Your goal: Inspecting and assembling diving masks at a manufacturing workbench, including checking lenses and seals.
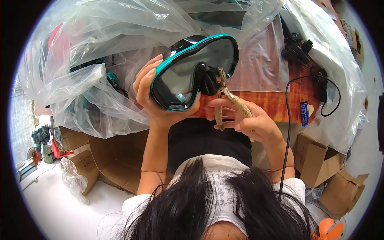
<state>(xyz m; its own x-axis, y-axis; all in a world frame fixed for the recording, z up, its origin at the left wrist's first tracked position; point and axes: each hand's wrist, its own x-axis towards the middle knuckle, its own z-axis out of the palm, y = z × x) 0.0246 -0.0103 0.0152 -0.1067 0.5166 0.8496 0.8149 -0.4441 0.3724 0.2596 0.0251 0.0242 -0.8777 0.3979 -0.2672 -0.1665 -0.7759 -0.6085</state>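
My left hand [154, 94] is closed round the left side of a diving mask [179, 86], which has a black skirt, a teal rim and a clear lens. The mask is held tilted above the table's near edge, its nose pocket toward me. In my right hand [256, 120] is a pair of small cutting pliers [236, 103] with worn, yellowish grips. Their jaws point up beside the nose pocket, at the lower right part of the mask. Whether the jaws touch the mask I cannot tell.
Clear plastic sheeting [96, 30] covers much of the reddish wooden table [264, 105], with more masks beneath it at left. A black cable [289, 120] loops down the right side near a small blue packet [305, 114]. Cardboard boxes [120, 160] stand below on both sides.
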